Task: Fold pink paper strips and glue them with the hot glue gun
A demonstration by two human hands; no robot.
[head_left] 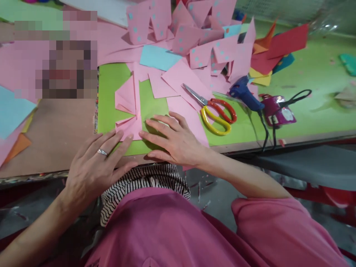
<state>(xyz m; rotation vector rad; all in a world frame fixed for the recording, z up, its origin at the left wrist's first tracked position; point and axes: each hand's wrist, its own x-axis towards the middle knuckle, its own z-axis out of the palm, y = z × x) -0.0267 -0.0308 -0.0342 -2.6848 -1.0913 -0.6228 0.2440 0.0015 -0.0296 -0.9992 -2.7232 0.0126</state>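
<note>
A folded piece of pink paper [128, 128] lies on the green table surface in front of me, its upper part creased into a triangular flap. My left hand [96, 157], with a ring on one finger, lies flat with its fingertips on the lower left edge of that paper. From the right, my right hand [174, 139] is spread palm down, a fingertip by the paper's lower right edge. Both hands are open and grip nothing. Scissors [213, 111] with one red and one yellow handle rest partly open on pink sheets right of my right hand.
Folded pink pieces with blue dots [203, 39] stand piled at the back. A blue glue gun [246, 92] and a magenta box [279, 110] with a black cord sit at right. Red paper [287, 42] lies behind them. A light blue sheet [160, 57] lies near the pile.
</note>
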